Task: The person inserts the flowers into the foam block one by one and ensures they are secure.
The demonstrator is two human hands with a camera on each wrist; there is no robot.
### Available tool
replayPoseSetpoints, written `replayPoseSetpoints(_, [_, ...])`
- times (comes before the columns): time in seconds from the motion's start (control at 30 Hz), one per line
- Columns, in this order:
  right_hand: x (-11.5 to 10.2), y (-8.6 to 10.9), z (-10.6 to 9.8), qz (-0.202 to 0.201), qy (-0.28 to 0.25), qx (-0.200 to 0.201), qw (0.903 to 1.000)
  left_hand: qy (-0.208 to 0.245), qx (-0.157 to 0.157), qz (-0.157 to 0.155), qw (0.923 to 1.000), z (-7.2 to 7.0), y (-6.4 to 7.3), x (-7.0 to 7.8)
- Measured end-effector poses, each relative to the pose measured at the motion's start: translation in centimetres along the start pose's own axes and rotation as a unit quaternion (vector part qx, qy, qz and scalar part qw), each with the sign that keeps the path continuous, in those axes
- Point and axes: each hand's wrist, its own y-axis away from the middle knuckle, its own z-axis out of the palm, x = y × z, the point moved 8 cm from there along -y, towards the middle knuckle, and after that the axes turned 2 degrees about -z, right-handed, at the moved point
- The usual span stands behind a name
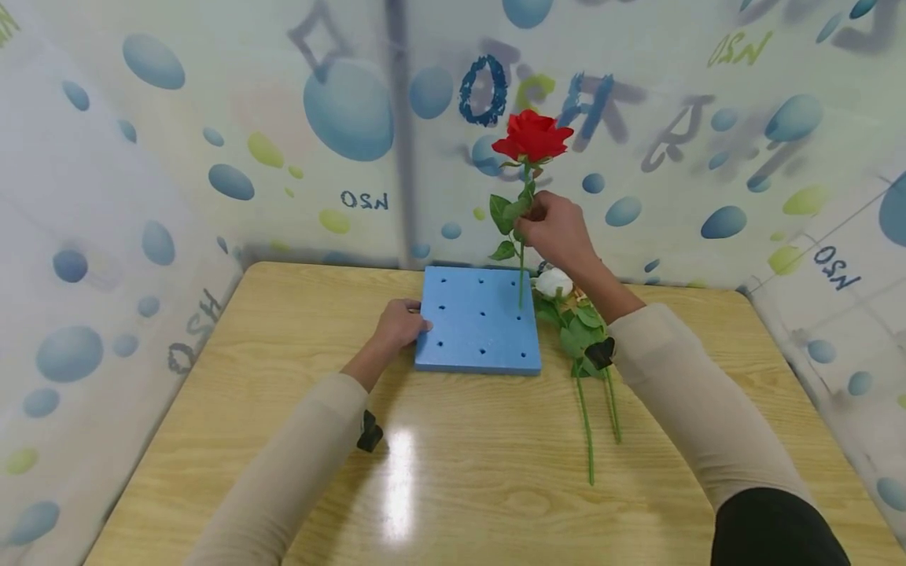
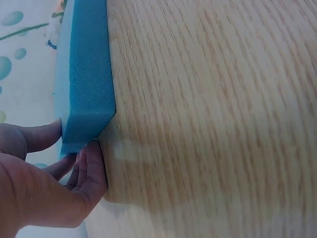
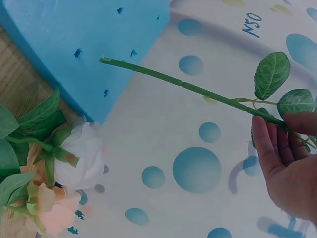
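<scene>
High over the back right of a blue foam board, my right hand pinches the green stem of an artificial red rose. The bloom points up and the stem hangs down. In the right wrist view the cut stem end overlaps the board's face, which has several small holes. My left hand grips the board's left edge. In the left wrist view its thumb lies on the top edge and its fingers are curled at the lower side.
A white rose and a peach rose lie on the wooden table right of the board, stems toward me. A patterned wall sheet stands behind the table, with more on both sides.
</scene>
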Motion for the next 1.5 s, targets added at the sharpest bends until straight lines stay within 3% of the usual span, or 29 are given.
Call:
replayPoseSetpoints(0.3, [-1.0,-1.0,0.4,-0.013,-0.010,0.015,0.9998,0.002,0.000,-0.001,1.0000,0.0,-0.1,0.0])
replayPoseSetpoints(1.0, [-2.9,-2.9,3.7,-0.017,-0.044,0.028,0.9985,-0.009,0.003,-0.002,1.0000,-0.1,0.0,0.0])
replayPoseSetpoints(1.5, [-4.7,-4.0,6.1,-0.029,-0.047,0.030,0.9980,0.012,-0.003,-0.023,0.9997,0.0,0.0,-0.2])
